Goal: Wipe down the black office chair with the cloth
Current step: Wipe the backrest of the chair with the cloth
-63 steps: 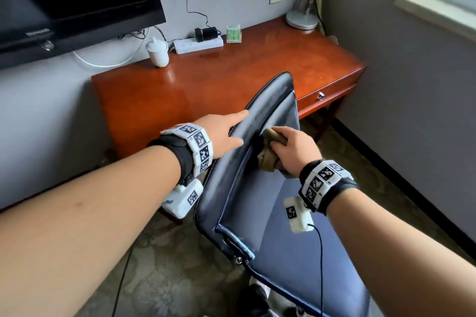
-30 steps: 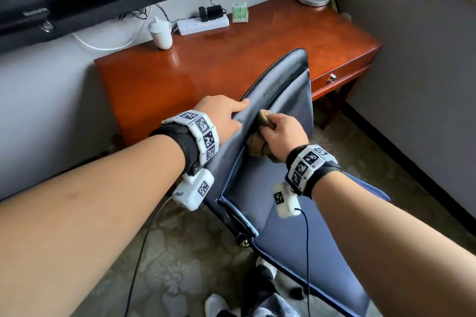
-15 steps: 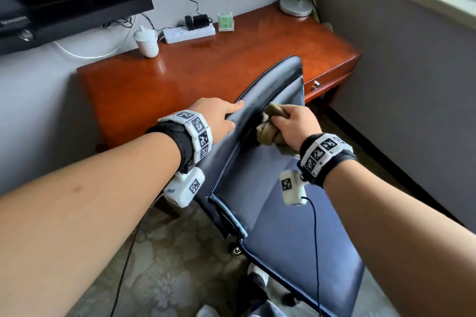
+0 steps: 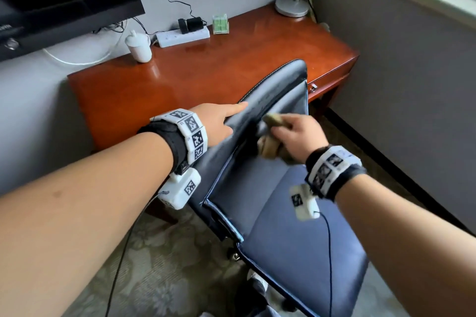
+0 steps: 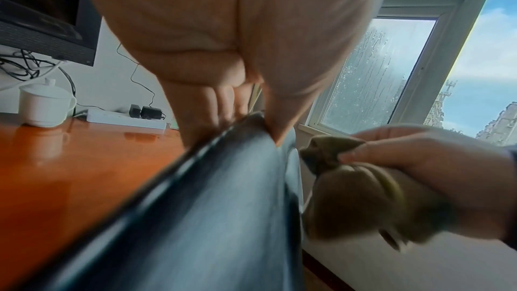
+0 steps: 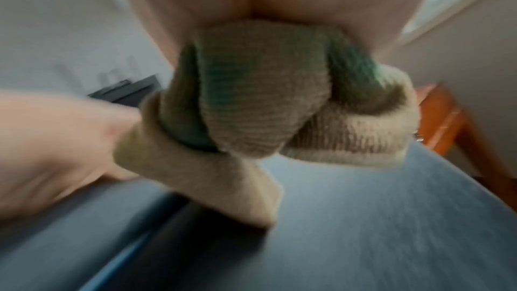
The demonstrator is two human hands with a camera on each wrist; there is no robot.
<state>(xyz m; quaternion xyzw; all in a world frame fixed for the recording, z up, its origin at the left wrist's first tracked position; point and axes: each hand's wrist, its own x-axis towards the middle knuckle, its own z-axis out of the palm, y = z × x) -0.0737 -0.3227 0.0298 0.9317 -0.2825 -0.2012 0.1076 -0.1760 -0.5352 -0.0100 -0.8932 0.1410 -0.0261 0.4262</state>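
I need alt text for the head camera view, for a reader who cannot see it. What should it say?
A right hand presses a bunched cloth against the backrest of a black chair, while the left hand grips the backrest's top edge. Behind the chair stands a wooden desk with a white cup and a power strip.

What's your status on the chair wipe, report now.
Left hand grips chair backrest top edge. Right hand holds bunched cloth against backrest front. Nothing in the way.
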